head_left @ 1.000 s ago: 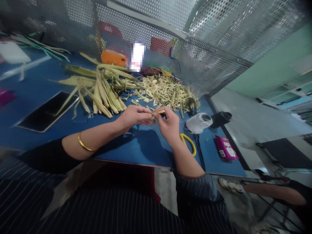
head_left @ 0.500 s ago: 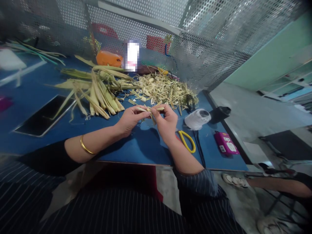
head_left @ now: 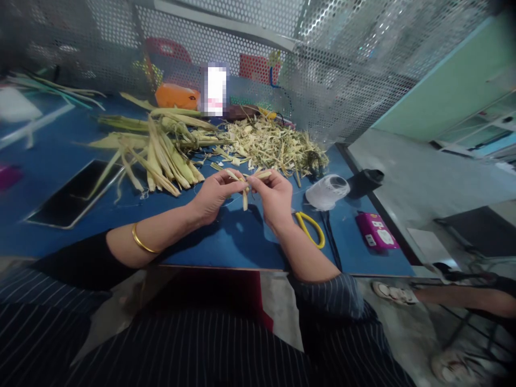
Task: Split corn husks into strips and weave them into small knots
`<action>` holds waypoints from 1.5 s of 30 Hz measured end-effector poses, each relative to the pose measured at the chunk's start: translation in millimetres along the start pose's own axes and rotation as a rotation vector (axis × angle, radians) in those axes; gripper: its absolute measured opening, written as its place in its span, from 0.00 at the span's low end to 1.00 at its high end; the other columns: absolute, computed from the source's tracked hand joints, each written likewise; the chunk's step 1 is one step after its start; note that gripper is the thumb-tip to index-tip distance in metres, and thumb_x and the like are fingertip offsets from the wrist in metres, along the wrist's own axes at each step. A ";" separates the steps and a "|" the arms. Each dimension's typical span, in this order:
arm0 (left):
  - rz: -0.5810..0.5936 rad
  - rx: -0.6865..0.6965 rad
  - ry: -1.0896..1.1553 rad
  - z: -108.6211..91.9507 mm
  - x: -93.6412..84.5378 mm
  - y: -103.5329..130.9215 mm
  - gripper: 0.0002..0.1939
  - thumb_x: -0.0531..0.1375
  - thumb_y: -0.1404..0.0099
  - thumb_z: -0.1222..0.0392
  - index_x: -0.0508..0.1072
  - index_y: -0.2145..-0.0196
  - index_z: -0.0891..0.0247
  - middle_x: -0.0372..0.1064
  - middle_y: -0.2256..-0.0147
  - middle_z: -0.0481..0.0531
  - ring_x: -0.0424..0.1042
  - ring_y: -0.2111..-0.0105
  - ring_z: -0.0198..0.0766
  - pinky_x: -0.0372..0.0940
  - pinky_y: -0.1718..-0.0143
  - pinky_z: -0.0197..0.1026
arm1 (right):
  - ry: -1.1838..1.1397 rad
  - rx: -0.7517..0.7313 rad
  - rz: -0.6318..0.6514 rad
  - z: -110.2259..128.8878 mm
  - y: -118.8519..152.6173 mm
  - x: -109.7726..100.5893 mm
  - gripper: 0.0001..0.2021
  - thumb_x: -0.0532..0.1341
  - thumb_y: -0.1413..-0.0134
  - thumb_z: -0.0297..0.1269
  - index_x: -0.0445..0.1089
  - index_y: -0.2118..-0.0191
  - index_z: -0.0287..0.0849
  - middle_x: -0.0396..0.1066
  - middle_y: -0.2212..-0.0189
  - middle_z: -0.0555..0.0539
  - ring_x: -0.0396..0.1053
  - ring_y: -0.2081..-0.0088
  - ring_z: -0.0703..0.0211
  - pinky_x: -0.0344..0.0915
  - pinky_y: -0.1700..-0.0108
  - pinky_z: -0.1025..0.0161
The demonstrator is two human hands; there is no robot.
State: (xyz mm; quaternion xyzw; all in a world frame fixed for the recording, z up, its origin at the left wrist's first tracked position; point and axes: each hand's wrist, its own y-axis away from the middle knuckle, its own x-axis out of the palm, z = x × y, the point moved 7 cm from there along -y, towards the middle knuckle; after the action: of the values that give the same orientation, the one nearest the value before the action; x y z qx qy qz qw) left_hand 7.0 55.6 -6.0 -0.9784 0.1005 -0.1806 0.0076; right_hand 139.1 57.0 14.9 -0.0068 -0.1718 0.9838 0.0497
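Observation:
My left hand [head_left: 217,193] and my right hand [head_left: 273,196] meet over the blue table, both pinching pale strips of corn husk [head_left: 244,200]. One strip end hangs down between the hands, and others stick out above the fingers on each side. Fingertips hide the spot where the strips cross. Beyond my left hand lies a bundle of long dried corn husks [head_left: 161,156]. Behind my right hand spreads a heap of cut husk scraps [head_left: 274,145]. Scissors with a yellow handle [head_left: 310,230] lie beside my right wrist.
Right of my hands are a white thread spool [head_left: 327,192], a black spool [head_left: 366,184] and a purple packet [head_left: 377,231]. A dark phone-like slab [head_left: 74,193] lies left. A perforated metal screen [head_left: 226,32] borders the back. Another person's leg [head_left: 463,298] is at lower right.
A husk strip between my hands now hangs straighter and more plainly downward. My fingers have shifted slightly on the strips, both hands still holding. The view has moved a little.

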 end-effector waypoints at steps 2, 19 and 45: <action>0.021 -0.001 -0.026 -0.8 1.5 -0.1 0.07 0.67 0.49 0.62 0.73 0.72 0.63 0.70 0.72 0.45 0.68 0.69 0.32 0.62 0.61 0.37 | -0.021 0.010 -0.013 -0.7 -0.4 -1.1 0.09 0.67 0.55 0.36 0.65 0.75 0.44 0.66 0.80 0.56 0.63 0.78 0.67 0.63 0.73 0.65; -0.027 -0.214 -0.041 -0.9 -14.6 -5.5 0.05 0.68 0.55 0.63 0.75 0.78 0.64 0.72 0.76 0.49 0.67 0.75 0.32 0.61 0.74 0.35 | 0.549 -0.533 0.159 44.6 4.9 -1.4 0.14 0.62 0.44 0.37 0.67 0.51 0.50 0.68 0.49 0.45 0.67 0.49 0.52 0.64 0.47 0.51; 0.158 -0.198 -0.361 -19.2 -10.9 -7.1 0.07 0.68 0.56 0.63 0.75 0.77 0.65 0.71 0.78 0.49 0.69 0.76 0.34 0.65 0.70 0.38 | 0.754 -0.580 0.480 35.1 10.0 14.3 0.07 0.56 0.40 0.32 0.69 0.68 0.42 0.68 0.70 0.48 0.65 0.67 0.60 0.58 0.61 0.60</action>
State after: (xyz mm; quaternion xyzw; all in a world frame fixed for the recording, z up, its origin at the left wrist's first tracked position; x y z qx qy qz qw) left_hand -8.4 65.1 8.5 -0.9799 0.1913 0.0094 -0.0564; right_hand 122.8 37.3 44.5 -0.4125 -0.4005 0.8090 -0.1225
